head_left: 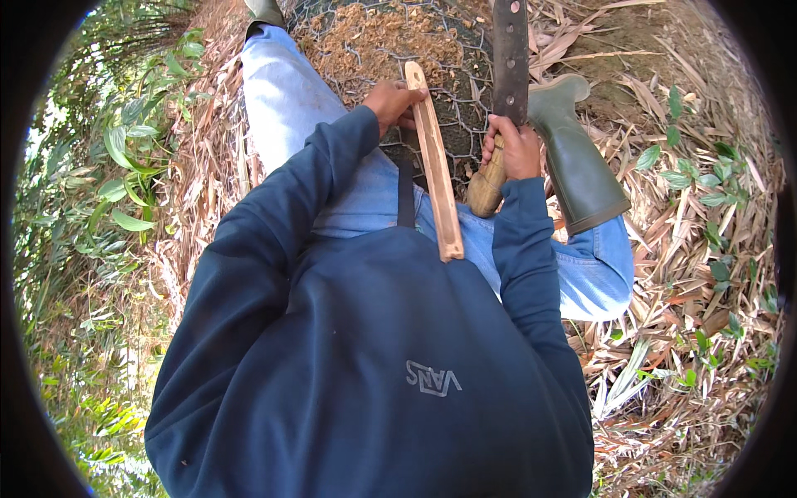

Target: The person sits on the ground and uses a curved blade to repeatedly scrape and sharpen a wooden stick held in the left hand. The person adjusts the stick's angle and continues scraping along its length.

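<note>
My left hand (392,105) grips a pale, long piece of wood (435,166) near its far end. The piece has a groove or hollow along its face, and its near end rests against my dark sweatshirt. Closed round the wooden handle of a machete (510,62) is my right hand (517,148). Its dark, broad blade has a row of round holes and points away from me, running out at the top of the view. The thick butt of the handle (485,191) shows below my fingers, over my jeans. Blade and wood are apart.
Beyond my hands, wire netting (465,75) covers a dark surface strewn with wood chips (390,37). My legs are spread in jeans (286,91), with a green rubber boot (577,153) beside the machete. Dry leaves (664,274) and green plants (124,166) lie around.
</note>
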The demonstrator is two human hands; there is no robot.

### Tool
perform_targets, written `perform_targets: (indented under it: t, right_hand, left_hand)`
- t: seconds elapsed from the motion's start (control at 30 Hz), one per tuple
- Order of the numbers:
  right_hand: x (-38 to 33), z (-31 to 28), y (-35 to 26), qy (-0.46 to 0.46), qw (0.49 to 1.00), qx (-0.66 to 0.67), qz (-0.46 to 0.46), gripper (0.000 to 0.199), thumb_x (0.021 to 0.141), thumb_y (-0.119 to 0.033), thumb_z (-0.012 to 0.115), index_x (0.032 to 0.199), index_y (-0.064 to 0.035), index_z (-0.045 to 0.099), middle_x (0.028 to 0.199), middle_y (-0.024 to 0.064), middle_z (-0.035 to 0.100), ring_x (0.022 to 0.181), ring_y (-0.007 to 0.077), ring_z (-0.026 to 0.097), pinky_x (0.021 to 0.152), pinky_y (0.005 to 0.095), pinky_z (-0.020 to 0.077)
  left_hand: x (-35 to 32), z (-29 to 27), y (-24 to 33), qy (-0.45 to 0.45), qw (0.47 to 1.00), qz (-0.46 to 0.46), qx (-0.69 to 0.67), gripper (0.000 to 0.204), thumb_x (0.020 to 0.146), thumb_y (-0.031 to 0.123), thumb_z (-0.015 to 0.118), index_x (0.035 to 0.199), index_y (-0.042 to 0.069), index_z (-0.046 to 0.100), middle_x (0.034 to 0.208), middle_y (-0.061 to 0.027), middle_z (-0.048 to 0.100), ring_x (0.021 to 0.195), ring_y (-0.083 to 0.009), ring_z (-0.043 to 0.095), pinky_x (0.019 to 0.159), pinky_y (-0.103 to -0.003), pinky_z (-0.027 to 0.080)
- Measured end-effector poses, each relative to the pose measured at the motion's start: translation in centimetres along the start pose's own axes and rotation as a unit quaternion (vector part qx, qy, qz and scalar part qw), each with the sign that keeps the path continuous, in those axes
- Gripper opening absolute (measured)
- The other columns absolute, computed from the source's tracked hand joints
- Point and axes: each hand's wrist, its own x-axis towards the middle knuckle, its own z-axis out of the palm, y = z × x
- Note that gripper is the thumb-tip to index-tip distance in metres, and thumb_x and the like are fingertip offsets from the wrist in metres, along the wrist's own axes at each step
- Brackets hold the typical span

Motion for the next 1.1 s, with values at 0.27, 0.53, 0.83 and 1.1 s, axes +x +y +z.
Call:
perform_targets:
  t: [0.27,0.53,0.83,1.1]
  right_hand:
    - [0.5,-1.1,0.4,0.019,0.999,0.044,-0.008,0.030,0.089,-0.029,0.060,0.073,-0.0045,0.052,0.057,0.0052,0.050,0.046,0.0156,0.051,0.044,0.0298,0.0436]
    - [0.7,-1.3,0.9,0.028,0.996,0.069,-0.044,0.031,0.087,-0.028,0.061,0.069,-0.0035,0.053,0.054,0.0065,0.051,0.042,0.0169,0.051,0.040,0.0310,0.0435]
    - [-0.3,0.0,0.2,0.023,0.999,0.010,-0.043,0.030,0.087,-0.028,0.064,0.073,-0.0033,0.054,0.055,0.0044,0.052,0.044,0.0141,0.052,0.041,0.0289,0.0422]
    - [-2.9,3.3,-1.2,0.026,0.960,-0.212,-0.181,0.034,0.083,-0.031,0.067,0.088,0.0023,0.062,0.062,0.0126,0.061,0.052,0.0252,0.062,0.052,0.0357,0.0484]
  left_hand:
    - [-5.1,-0.7,8.0,0.051,0.975,0.218,-0.006,0.028,0.093,0.020,0.064,0.103,-0.006,0.059,0.089,-0.0138,0.068,0.073,-0.0213,0.070,0.058,-0.033,0.060]
    - [-8.6,-2.5,13.1,0.125,0.916,0.378,0.051,0.032,0.093,0.022,0.064,0.110,-0.004,0.058,0.092,-0.0119,0.067,0.076,-0.0166,0.069,0.063,-0.029,0.061]
    - [-12.0,-3.6,12.5,0.225,0.854,0.468,0.036,0.027,0.096,0.018,0.061,0.109,-0.005,0.060,0.090,-0.0123,0.066,0.077,-0.0165,0.068,0.060,-0.026,0.061]
    - [-16.0,-4.2,11.7,0.343,0.841,0.389,0.154,0.032,0.095,0.025,0.062,0.102,-0.006,0.064,0.070,-0.0112,0.068,0.056,-0.0111,0.063,0.048,-0.021,0.047]
